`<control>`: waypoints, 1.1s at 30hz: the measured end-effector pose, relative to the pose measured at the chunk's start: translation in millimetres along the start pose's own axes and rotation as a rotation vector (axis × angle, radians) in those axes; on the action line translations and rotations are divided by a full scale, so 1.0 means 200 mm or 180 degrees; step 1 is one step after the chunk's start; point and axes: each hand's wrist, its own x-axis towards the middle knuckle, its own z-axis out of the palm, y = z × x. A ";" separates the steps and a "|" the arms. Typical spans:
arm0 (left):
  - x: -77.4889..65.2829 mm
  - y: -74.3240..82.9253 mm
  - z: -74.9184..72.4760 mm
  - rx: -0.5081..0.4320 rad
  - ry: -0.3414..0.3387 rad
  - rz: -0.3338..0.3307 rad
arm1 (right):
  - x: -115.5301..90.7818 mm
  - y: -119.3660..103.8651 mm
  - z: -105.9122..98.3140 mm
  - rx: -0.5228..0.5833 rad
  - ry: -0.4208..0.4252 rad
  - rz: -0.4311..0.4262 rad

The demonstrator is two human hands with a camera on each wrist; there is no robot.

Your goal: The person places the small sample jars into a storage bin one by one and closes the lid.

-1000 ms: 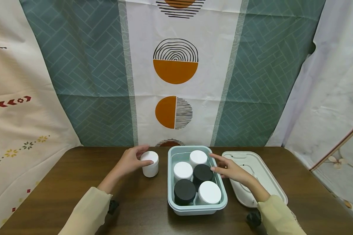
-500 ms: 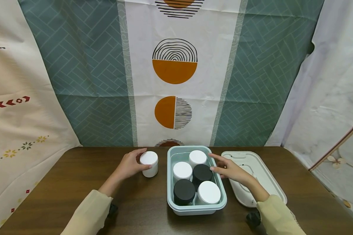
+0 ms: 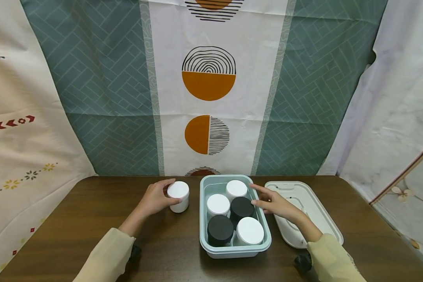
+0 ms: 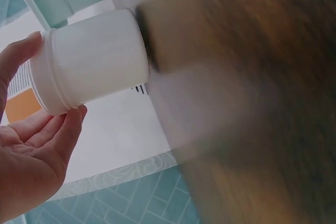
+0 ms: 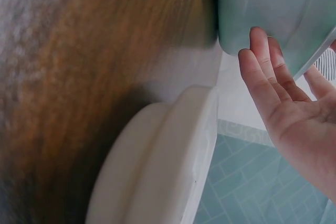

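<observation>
A white lidded jar [image 3: 178, 197] stands upright on the brown table, left of a pale blue-green bin [image 3: 235, 252]. My left hand [image 3: 158, 199] pinches it near its lid, thumb on one side and fingers on the other; the left wrist view shows this grip on the jar [image 4: 97, 56]. Inside the bin are a few white-lidded jars [image 3: 250, 231] and two black-lidded jars [image 3: 220, 230]. My right hand [image 3: 280, 204] rests at the bin's right rim with its index finger and thumb reaching over it. In the right wrist view, its other fingers extend loosely beside the outer wall.
A white tray-like lid [image 3: 320, 211] lies on the table right of the bin, partly under my right forearm. Patterned cloth [image 3: 211, 98] hangs behind the table's back edge. Bare table [image 3: 169, 250] shows between my left forearm and the bin.
My left fingers have come in against the white jar and now pinch it. The right hand stays at the bin's rim. The head view has shifted very slightly.
</observation>
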 end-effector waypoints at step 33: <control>0.13 0.36 -0.14 -0.0619 0.0459 0.0348 | 0.00 0.01 0.00 0.0002 0.0013 -0.0006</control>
